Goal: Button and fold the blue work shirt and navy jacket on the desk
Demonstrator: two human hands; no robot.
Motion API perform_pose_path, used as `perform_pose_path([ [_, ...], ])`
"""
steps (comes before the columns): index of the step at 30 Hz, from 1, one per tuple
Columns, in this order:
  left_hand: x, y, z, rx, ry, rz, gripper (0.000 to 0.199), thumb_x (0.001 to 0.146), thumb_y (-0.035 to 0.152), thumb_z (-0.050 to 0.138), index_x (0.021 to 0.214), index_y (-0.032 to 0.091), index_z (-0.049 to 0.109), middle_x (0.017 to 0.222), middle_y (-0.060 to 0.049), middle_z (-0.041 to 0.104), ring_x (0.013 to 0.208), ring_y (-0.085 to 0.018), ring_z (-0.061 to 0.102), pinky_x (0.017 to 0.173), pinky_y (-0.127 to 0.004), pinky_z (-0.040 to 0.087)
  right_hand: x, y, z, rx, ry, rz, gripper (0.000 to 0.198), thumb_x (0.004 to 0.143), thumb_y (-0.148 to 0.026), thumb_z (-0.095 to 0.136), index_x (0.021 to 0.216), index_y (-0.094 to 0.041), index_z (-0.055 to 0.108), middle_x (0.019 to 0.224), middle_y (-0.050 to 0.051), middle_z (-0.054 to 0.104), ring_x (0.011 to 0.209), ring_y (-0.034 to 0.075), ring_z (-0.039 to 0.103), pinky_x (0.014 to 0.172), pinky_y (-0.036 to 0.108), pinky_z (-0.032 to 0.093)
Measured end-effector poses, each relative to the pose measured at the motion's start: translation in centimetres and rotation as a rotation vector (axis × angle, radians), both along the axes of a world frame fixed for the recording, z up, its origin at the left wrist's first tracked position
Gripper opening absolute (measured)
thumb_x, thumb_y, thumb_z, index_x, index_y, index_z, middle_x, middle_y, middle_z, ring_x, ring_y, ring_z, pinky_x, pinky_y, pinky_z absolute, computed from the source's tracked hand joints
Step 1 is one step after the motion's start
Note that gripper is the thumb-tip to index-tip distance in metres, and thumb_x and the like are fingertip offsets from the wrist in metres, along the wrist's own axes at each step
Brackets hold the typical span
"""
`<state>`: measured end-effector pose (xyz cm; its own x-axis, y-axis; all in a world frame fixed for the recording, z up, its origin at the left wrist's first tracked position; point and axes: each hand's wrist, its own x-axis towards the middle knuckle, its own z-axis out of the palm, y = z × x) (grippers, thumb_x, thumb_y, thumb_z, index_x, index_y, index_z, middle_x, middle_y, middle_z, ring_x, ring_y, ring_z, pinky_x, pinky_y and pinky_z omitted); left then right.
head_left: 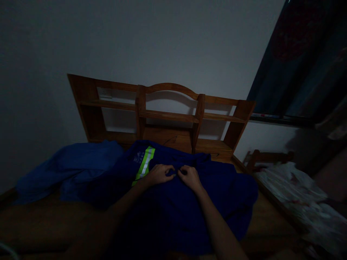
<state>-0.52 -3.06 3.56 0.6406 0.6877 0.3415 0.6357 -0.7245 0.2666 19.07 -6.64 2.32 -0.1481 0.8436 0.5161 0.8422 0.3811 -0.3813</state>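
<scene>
At far left, a lighter blue cloth (89, 162) lies rumpled on the wooden tabletop (40, 220), next to a dark blue work jacket (222, 191) that is spread across the middle. The jacket's left part bears white lettering (138, 157) and, just right of it, a yellow-green reflective strip (146, 164) with a silver band. The left hand (162, 174) rests over the cloth immediately right of this strip, thumb and forefinger curved toward each other with a small gap showing; any hold on fabric cannot be confirmed. Facing it, near but apart, the right hand (190, 177) is similarly curled, its fingertips close together; a pinch on the cloth cannot be verified in this dim light. The jacket lies beneath and around both sets of fingers, extending right to a bunched edge. Judged from this posture, the step in hand is two-handed fingertip work at the jacket's middle; the next move calls for a sure pinch on each side and level, coordinated handling of the loose fabric.
</scene>
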Motion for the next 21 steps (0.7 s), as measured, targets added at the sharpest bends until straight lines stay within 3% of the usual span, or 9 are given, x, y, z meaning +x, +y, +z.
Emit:
perform_pose_path([
  [5, -0.08, -0.11, 0.31, 0.046, -0.075, -0.069, 0.031, 0.089, 0.042, 0.044, 0.100, 0.024, 0.066, 0.092, -0.002, 0.065, 0.082, -0.014, 0.059, 0.073, -0.022, 0.041, -0.05, -0.06, 0.15, 0.006, -0.002, 0.010, 0.025, 0.084, -0.031, 0.051, 0.064, -0.019, 0.059, 0.069, 0.000, 0.062, 0.064, 0.011, 0.056, 0.060, 0.020, 0.034],
  [8, -0.16, -0.01, 0.18, 0.077, -0.098, -0.061, 0.031, 0.091, 0.040, 0.040, 0.100, 0.025, 0.066, 0.095, -0.003, 0.064, 0.088, -0.015, 0.059, 0.079, -0.023, 0.041, -0.01, -0.16, 0.21, 0.010, -0.001, 0.021, 0.026, 0.085, -0.031, 0.049, 0.063, -0.020, 0.058, 0.068, 0.000, 0.061, 0.063, 0.011, 0.055, 0.060, 0.020, 0.034],
  [16, -0.36, 0.35, -0.08, 0.054, -0.086, -0.108, 0.028, 0.089, 0.037, 0.046, 0.108, 0.025, 0.063, 0.092, -0.002, 0.062, 0.083, -0.013, 0.058, 0.071, -0.021, 0.041, 0.11, -0.05, -0.08, 0.009, 0.001, 0.017, 0.025, 0.084, -0.030, 0.049, 0.064, -0.019, 0.058, 0.068, 0.000, 0.061, 0.063, 0.011, 0.055, 0.060, 0.021, 0.032],
  [21, -0.42, 0.45, -0.20, 0.075, -0.061, -0.087, 0.025, 0.088, 0.033, 0.049, 0.107, 0.024, 0.063, 0.095, -0.002, 0.062, 0.087, -0.014, 0.059, 0.075, -0.022, 0.042, 0.08, -0.04, -0.02, 0.008, 0.005, 0.016, 0.026, 0.084, -0.030, 0.050, 0.061, -0.019, 0.056, 0.066, -0.001, 0.060, 0.062, 0.011, 0.054, 0.059, 0.020, 0.033],
])
